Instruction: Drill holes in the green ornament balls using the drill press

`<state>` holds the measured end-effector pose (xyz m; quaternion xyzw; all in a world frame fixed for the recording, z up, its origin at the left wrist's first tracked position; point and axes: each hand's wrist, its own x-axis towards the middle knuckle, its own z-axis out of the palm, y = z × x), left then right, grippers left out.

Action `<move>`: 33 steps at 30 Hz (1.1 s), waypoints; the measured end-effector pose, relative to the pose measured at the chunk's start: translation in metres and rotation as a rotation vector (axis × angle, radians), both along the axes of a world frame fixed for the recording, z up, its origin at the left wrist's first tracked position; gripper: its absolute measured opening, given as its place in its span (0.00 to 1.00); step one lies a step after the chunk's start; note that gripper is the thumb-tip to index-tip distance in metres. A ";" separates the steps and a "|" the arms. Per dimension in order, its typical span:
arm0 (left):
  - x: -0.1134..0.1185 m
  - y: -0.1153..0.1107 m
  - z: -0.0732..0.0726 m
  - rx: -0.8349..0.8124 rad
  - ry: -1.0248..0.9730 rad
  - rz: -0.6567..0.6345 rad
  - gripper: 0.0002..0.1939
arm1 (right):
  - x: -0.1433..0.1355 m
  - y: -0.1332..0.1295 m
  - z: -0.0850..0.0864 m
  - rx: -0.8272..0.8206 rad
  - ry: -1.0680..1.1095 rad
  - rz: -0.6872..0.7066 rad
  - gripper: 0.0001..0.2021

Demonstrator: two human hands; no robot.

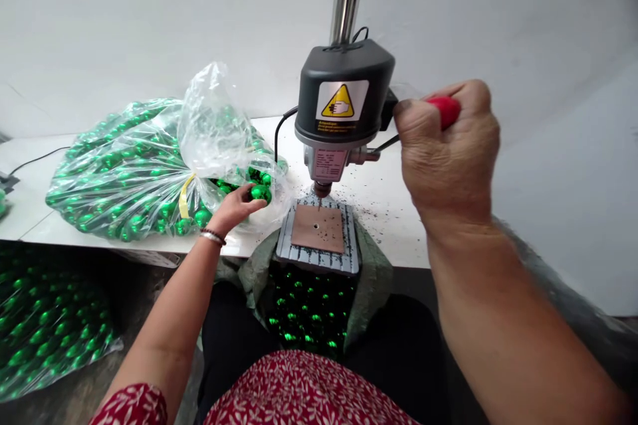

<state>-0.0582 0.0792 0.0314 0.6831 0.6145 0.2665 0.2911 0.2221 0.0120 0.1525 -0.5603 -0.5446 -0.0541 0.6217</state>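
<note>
My left hand (234,210) holds a shiny green ball (260,194) between thumb and fingers, at the mouth of a clear plastic bag (134,166) full of such balls. My right hand (446,146) is wrapped round the red knob (445,111) of the lever on a black drill press (343,89). Beneath its bit lies a square brown pad (318,228) with a small hole, on the grooved metal base plate (294,255). Nothing rests on the pad.
An open green sack (373,279) with dark green balls hangs below the base plate. Another bag of green balls (50,319) is at the lower left. Dark shavings lie on the white table (403,239). A black cable runs behind the press.
</note>
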 end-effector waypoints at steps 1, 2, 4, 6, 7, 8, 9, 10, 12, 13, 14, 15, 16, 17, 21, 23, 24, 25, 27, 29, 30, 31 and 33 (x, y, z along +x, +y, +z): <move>0.003 -0.011 0.000 0.018 -0.285 -0.030 0.29 | 0.001 0.000 0.000 0.014 -0.014 0.011 0.17; 0.007 -0.022 -0.001 0.010 -0.555 -0.068 0.27 | 0.001 0.000 -0.001 0.023 -0.016 0.019 0.17; 0.018 -0.044 -0.006 -0.099 -0.947 -0.145 0.24 | 0.000 0.000 -0.001 0.013 0.017 0.017 0.16; 0.031 -0.062 -0.012 -0.274 -1.142 -0.189 0.25 | -0.001 0.000 0.000 -0.014 0.058 0.012 0.13; 0.039 -0.070 -0.015 -0.351 -1.200 -0.194 0.27 | -0.002 -0.001 0.001 -0.020 0.070 0.016 0.12; 0.046 -0.077 -0.019 -0.416 -1.237 -0.194 0.29 | -0.002 -0.001 0.002 -0.020 0.079 0.023 0.11; 0.052 -0.083 -0.023 -0.462 -1.262 -0.186 0.31 | -0.003 -0.001 0.002 -0.017 0.088 0.032 0.10; 0.059 -0.088 -0.027 -0.496 -1.277 -0.179 0.32 | -0.003 -0.001 0.003 -0.014 0.096 0.041 0.10; 0.068 -0.095 -0.033 -0.531 -1.286 -0.166 0.35 | -0.003 -0.001 0.003 -0.012 0.112 0.058 0.10; 0.072 -0.096 -0.035 -0.539 -1.280 -0.157 0.37 | -0.003 -0.001 0.003 -0.017 0.119 0.070 0.10; 0.074 -0.097 -0.036 -0.543 -1.263 -0.145 0.39 | -0.003 -0.001 0.003 -0.023 0.124 0.085 0.11; 0.076 -0.097 -0.036 -0.541 -1.231 -0.133 0.40 | -0.003 -0.002 0.003 -0.030 0.129 0.099 0.12; 0.077 -0.097 -0.035 -0.532 -1.183 -0.118 0.41 | -0.003 -0.002 0.003 -0.036 0.135 0.110 0.12; 0.078 -0.096 -0.034 -0.512 -1.115 -0.105 0.41 | -0.003 -0.002 0.003 -0.039 0.139 0.115 0.12; 0.077 -0.090 -0.024 -0.238 -0.707 -0.117 0.30 | -0.004 -0.002 0.004 -0.017 0.134 0.082 0.11; 0.075 -0.083 -0.021 -0.078 -0.500 -0.114 0.27 | -0.004 -0.002 0.004 0.011 0.118 0.079 0.12; 0.075 -0.079 -0.020 -0.030 -0.426 -0.105 0.26 | -0.004 -0.002 0.003 0.030 0.111 0.087 0.12; 0.075 -0.075 -0.021 -0.004 -0.376 -0.094 0.25 | -0.004 -0.002 0.003 0.046 0.108 0.102 0.12; 0.076 -0.067 -0.023 0.002 -0.335 -0.103 0.25 | -0.004 -0.003 0.004 0.060 0.122 0.135 0.12; 0.078 -0.059 -0.026 0.002 -0.337 -0.146 0.26 | -0.005 -0.005 0.005 0.040 0.151 0.154 0.12; 0.080 -0.056 -0.027 0.015 -0.333 -0.162 0.27 | -0.006 -0.006 0.007 0.020 0.165 0.154 0.12; 0.081 -0.054 -0.028 0.035 -0.321 -0.169 0.27 | -0.006 -0.007 0.008 -0.006 0.177 0.150 0.12; 0.085 -0.050 -0.031 0.075 -0.285 -0.162 0.28 | -0.007 -0.008 0.010 -0.060 0.194 0.149 0.11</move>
